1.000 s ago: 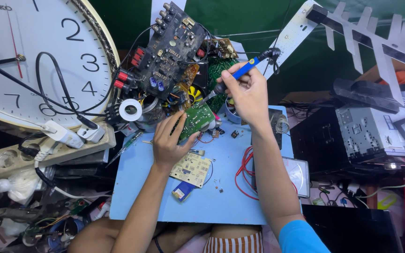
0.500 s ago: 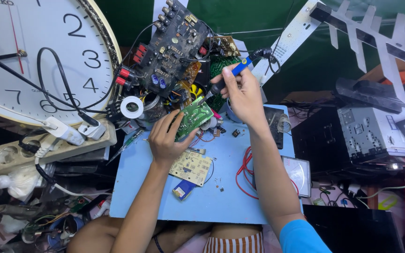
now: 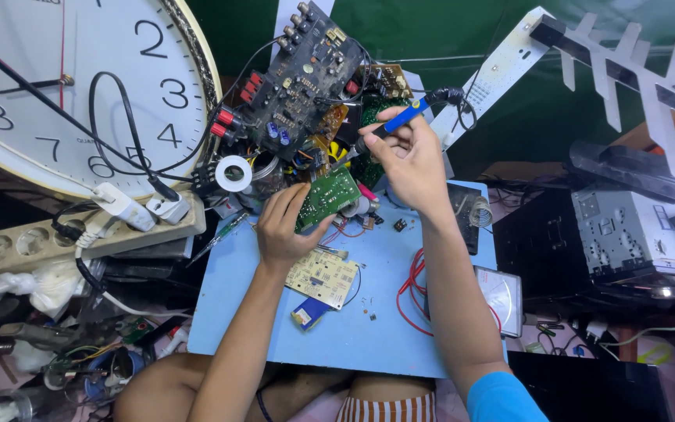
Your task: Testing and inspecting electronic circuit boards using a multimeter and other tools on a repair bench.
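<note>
In the head view, the left hand (image 3: 281, 227) is clamped on the near left edge of a green circuit board (image 3: 328, 197), tilted up at the far side of the blue work mat (image 3: 353, 328), while the right hand (image 3: 409, 160) grips a blue-handled soldering iron (image 3: 396, 123) like a pen just beyond it. The board looks light, stiff and fragile, best held by its bare edges. The iron's tip is lost among the black amplifier board (image 3: 300, 82) and wires, so contact cannot be judged.

1. The soldering iron (image 3: 397, 123) tip vanishes behind the right hand (image 3: 409, 162).
2. Left hand (image 3: 284, 227) fingers cover the green circuit board (image 3: 326, 196) edge.
3. The wall clock (image 3: 64, 86) is cropped above.
</note>
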